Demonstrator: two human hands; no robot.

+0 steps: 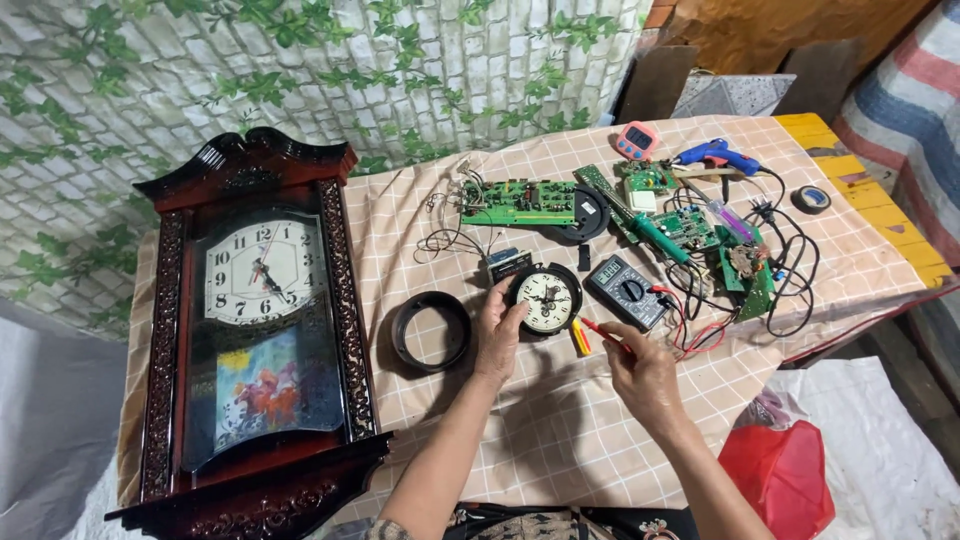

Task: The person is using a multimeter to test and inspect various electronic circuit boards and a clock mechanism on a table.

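My left hand rests on the left rim of a small round black clock with a pale dial, lying face up on the checked tablecloth. My right hand pinches a thin red probe whose tip points toward the clock's lower right edge. A yellow-handled tool lies just beside that tip. A black empty ring frame lies to the left of my left hand.
A large dark wooden wall clock lies on the left. A grey multimeter with red and black leads, green circuit boards, a soldering iron, a blue glue gun, a pink timer and black tape fill the far side. A red bag sits lower right.
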